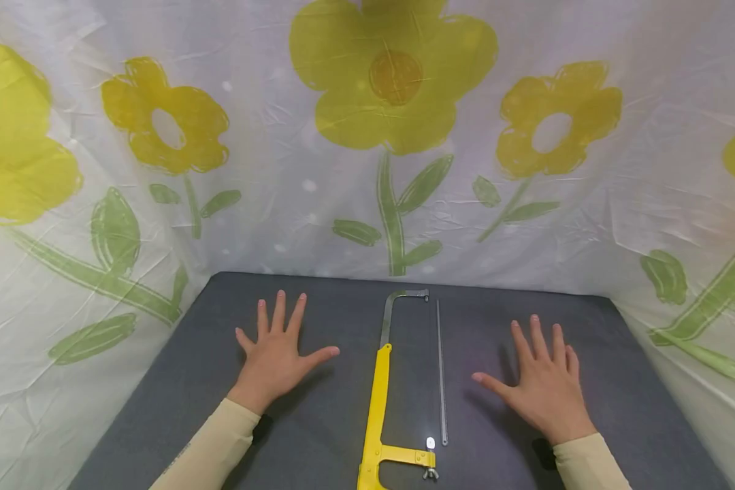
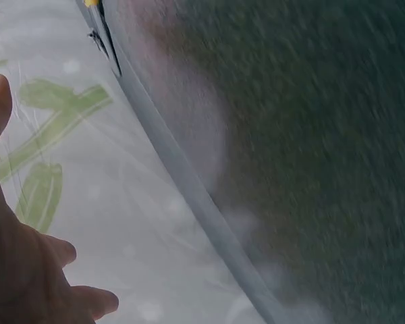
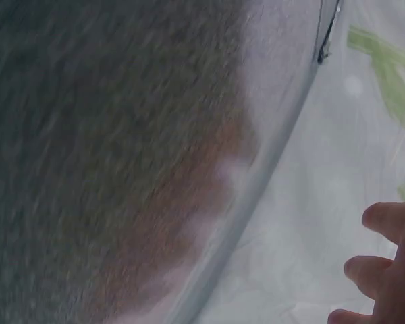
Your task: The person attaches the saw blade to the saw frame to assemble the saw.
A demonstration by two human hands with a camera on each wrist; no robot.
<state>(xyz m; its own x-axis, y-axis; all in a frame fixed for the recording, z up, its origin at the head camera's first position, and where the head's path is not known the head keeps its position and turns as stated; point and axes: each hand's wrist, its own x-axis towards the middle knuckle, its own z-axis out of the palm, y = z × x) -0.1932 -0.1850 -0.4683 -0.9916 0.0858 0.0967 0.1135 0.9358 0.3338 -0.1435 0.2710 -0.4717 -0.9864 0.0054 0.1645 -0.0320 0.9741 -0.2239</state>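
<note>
A hacksaw frame (image 1: 376,401) with a yellow handle and a bent grey metal arm lies on the dark table, its handle end cut off by the lower edge of the head view. On its right lies a thin saw blade (image 1: 442,374), separate from the frame. A wing nut (image 1: 431,473) sits at the frame's near end. To the left, my left hand (image 1: 275,364) is spread over the table with nothing in it. My right hand (image 1: 546,388), likewise spread and holding nothing, is to the right of the blade. Both hands cast shadows on the table.
The dark table (image 1: 318,306) has its far edge against a white curtain (image 1: 263,224) printed with yellow flowers and green leaves. The curtain also hangs along the left and right sides. Dark bands show at both wrists, below the light sleeves (image 1: 211,442).
</note>
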